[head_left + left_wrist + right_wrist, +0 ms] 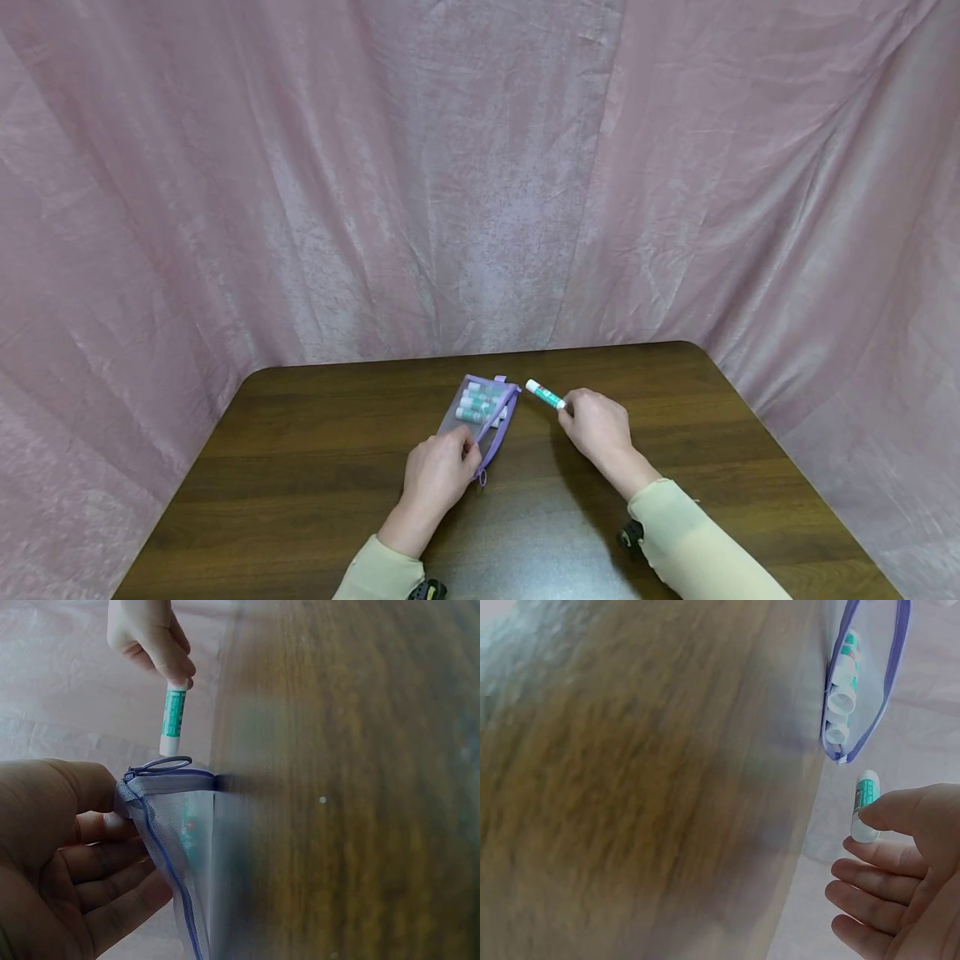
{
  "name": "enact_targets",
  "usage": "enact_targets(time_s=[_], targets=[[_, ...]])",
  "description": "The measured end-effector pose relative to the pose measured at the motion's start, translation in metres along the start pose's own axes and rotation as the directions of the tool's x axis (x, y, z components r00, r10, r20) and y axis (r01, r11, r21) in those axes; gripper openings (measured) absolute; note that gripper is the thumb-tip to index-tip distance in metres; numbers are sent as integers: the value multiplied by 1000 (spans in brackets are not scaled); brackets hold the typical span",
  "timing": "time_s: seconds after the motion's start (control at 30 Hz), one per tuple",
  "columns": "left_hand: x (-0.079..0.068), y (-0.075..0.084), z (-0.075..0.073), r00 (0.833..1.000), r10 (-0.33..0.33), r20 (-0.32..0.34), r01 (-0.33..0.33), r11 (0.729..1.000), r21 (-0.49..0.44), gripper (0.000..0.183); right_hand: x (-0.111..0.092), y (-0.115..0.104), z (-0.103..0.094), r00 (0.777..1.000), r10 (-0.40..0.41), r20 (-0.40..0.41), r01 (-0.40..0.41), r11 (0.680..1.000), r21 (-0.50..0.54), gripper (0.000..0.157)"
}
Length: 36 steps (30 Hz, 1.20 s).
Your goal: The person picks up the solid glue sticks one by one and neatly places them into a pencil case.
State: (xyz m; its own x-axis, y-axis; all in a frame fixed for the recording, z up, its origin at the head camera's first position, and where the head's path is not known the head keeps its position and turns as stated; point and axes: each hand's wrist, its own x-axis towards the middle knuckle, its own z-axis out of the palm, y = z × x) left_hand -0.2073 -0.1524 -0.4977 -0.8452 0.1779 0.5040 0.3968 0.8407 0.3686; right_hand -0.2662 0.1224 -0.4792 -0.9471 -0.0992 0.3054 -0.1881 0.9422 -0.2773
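Observation:
A mesh zip pouch point(457, 415) with purple edging lies on the table, its zipped side parted. Several glue sticks point(478, 402), white with green labels, show inside it; the right wrist view looks in at their round ends. My left hand point(441, 468) pinches the pouch's near corner between thumb and forefinger, beside the zip pull point(169, 761). Right of the pouch, my right hand point(600, 423) holds one glue stick point(545, 393) by its end between thumb and forefinger. That stick is apart from the pouch, its other end pointing toward the pouch's far corner.
The brown wooden table point(300, 500) has rounded far corners. Behind it hangs a pink curtain point(480, 183), which also falls along both sides. Dark wrist devices point(631, 535) sit at the sleeve cuffs.

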Motion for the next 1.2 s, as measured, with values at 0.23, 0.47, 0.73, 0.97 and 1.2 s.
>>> enact_targets(time_s=[0.23,0.47,0.73,0.97,1.2], targets=[[3,10,-10,995,-58,78,54,997,55,27,-6,-3,-6,998,-36,-53,36,999,-4,11],[4,9,-9,995,-58,79,53,997,54,27,-11,-6,-11,991,-72,-111,72,997,-3,12],[2,9,-9,994,-59,87,55,997,51,26,-18,-8,-15,975,-128,-181,128,992,-15,13],[2,8,-8,996,-53,71,49,997,55,27,-20,-10,-18,960,-165,-224,167,986,-10,13],[1,8,-6,996,-51,74,47,997,56,27,-26,-10,-19,953,-189,-239,191,981,-12,12]])
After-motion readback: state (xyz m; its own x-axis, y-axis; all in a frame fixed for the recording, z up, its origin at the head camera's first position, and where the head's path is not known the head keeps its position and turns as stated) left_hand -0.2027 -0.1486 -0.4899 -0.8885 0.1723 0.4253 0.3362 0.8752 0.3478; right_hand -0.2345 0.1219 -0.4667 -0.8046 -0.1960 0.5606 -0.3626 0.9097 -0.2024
